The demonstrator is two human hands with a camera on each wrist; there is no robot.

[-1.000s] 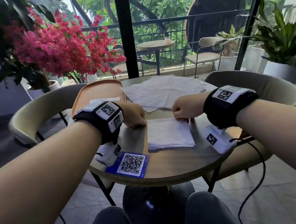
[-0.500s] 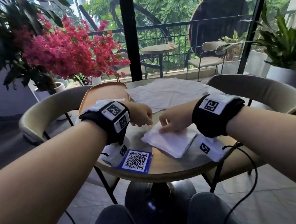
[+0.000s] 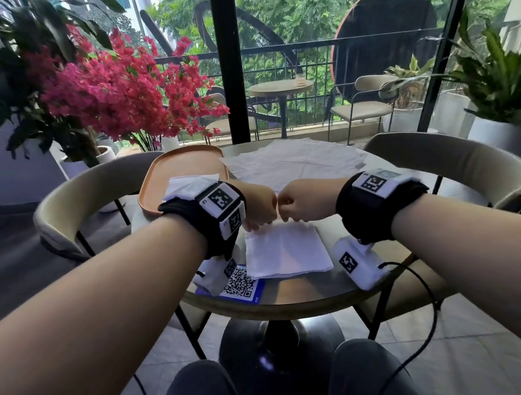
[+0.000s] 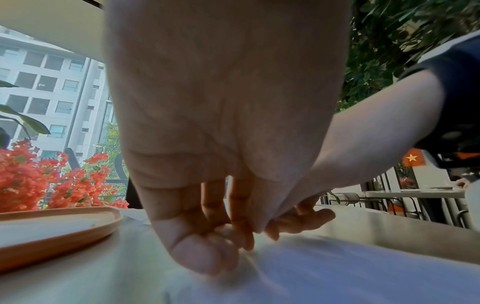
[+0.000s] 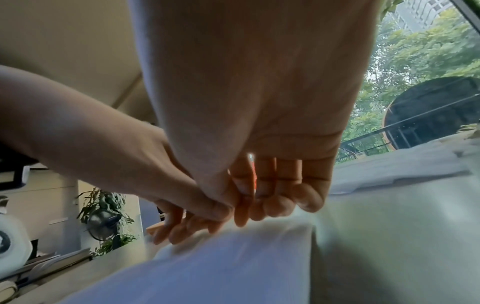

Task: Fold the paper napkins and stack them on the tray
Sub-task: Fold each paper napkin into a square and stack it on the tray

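A folded white napkin (image 3: 286, 249) lies on the round table (image 3: 297, 300) in front of me. My left hand (image 3: 257, 224) and right hand (image 3: 293, 219) meet knuckle to knuckle at its far edge, fingers curled down onto the paper. In the left wrist view the left hand (image 4: 233, 246) pinches the napkin (image 4: 337, 273) with bent fingers. The right hand (image 5: 241, 214) holds thumb against fingers just above the napkin (image 5: 221, 267). An orange tray (image 3: 183, 165) at the far left holds one folded napkin (image 3: 188, 183). Unfolded napkins (image 3: 294, 162) lie spread at the back of the table.
A blue QR card (image 3: 243, 285) lies at the table's near left, partly under the napkin. Beige chairs stand to the left (image 3: 72, 202) and right (image 3: 459, 159). Red flowers (image 3: 121, 89) and a potted plant (image 3: 502, 78) flank the table.
My hands moved from the napkin's far corners to meet at the middle of its far edge. The napkin was turned askew half a second ago and now lies square again.
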